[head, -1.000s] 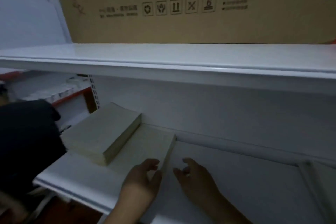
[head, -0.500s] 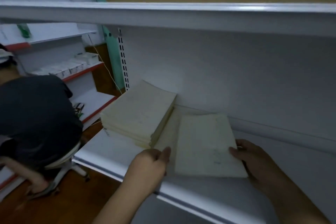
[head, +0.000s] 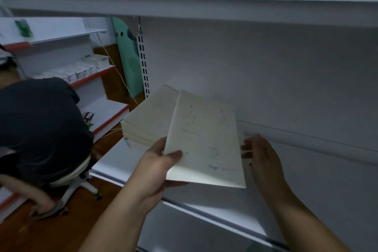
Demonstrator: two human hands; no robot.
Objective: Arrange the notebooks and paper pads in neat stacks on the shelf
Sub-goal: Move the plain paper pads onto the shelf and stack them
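Left hand [head: 157,165] pinches a thin cream paper notebook [head: 206,145] at its lower left corner, thumb on top and fingers underneath. The notebook is tilted, raised above the white metal shelf [head: 110,163]. Right hand [head: 263,159] is just beside its right edge, fingers [head: 247,145] loosely spread; contact unclear. A stack of cream paper pads [head: 147,122] sits at the shelf's left end, partly behind the notebook. A person in a dark shirt [head: 41,125] bends low at left.

A shop: white display shelving [head: 204,4] on a slotted upright [head: 144,63], red-edged shelves [head: 96,75] stocked with small boxes [head: 81,71]
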